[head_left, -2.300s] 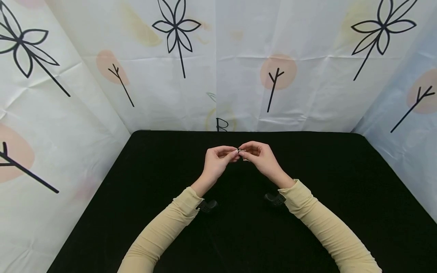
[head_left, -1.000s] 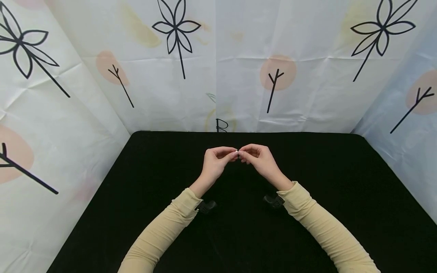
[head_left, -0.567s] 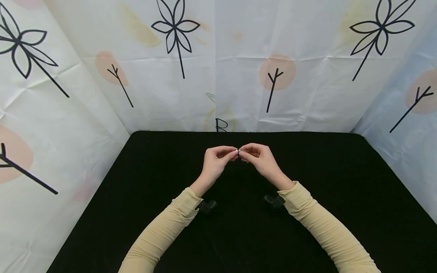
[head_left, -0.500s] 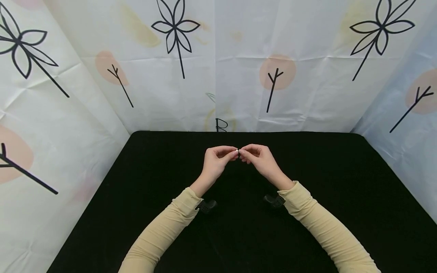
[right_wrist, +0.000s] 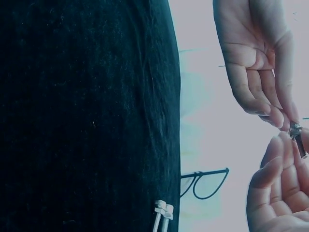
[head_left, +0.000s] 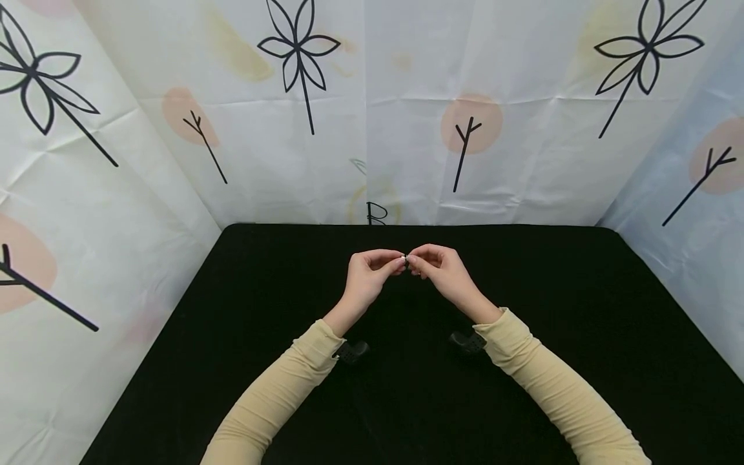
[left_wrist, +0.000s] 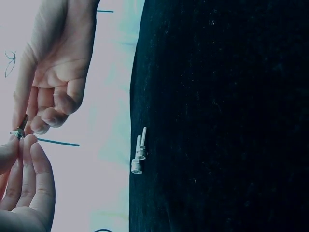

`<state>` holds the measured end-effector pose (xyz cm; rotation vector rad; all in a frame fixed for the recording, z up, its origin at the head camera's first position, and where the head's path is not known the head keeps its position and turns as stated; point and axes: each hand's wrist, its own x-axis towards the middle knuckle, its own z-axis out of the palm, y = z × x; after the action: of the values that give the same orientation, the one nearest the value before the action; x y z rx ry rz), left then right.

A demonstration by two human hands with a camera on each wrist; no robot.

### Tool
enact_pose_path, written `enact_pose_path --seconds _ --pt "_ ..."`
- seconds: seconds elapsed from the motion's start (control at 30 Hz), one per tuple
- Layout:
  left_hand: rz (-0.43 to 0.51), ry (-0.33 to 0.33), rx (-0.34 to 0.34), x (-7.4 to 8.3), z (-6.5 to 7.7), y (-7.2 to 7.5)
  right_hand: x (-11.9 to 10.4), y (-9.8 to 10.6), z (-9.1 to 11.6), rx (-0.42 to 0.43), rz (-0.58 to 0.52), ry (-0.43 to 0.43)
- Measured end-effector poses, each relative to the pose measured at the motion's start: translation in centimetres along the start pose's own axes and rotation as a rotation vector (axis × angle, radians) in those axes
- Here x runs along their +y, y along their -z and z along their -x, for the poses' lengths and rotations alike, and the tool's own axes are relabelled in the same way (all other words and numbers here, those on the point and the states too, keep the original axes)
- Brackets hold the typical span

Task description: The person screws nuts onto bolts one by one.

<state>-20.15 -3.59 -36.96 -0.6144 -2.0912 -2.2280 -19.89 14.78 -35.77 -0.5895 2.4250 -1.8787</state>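
Note:
Above the far part of the black table, my two hands meet at the fingertips around a small metal bolt (right_wrist: 300, 145). My left hand (head_left: 363, 276) pinches its wider, shiny end between thumb and fingers. From the other side my right hand (head_left: 446, 274) pinches the shank with thumb and forefinger, its other fingers curled loosely below. Only a dark and bright sliver shows between the fingertips in the head view. In the left wrist view, the bolt's shank points toward the right hand. Fingertips hide part of the wider end.
Two more metal bolts (left_wrist: 138, 162) lie side by side on the black tabletop (head_left: 407, 400), close to its far edge; the hands hide them in the head view. Patterned white curtains (head_left: 407, 129) enclose the table at the back and sides.
Both hands stay in place. The right fingertips shift slightly on the bolt: its shank showed past them 2.3 and 0.6 seconds ago and is covered now in the head view.

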Motion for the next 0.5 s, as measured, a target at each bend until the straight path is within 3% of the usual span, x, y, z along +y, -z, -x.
enact_pose_path --seconds 0.23,0.5 --pt "0.003 0.01 0.01 0.01 0.0 0.01 0.05 -0.04 0.05 -0.01 -0.051 0.015" --pt "-0.011 -0.005 -0.001 0.39 -0.02 -0.03 0.1 -0.11 -0.01 -0.003 -0.006 0.006"
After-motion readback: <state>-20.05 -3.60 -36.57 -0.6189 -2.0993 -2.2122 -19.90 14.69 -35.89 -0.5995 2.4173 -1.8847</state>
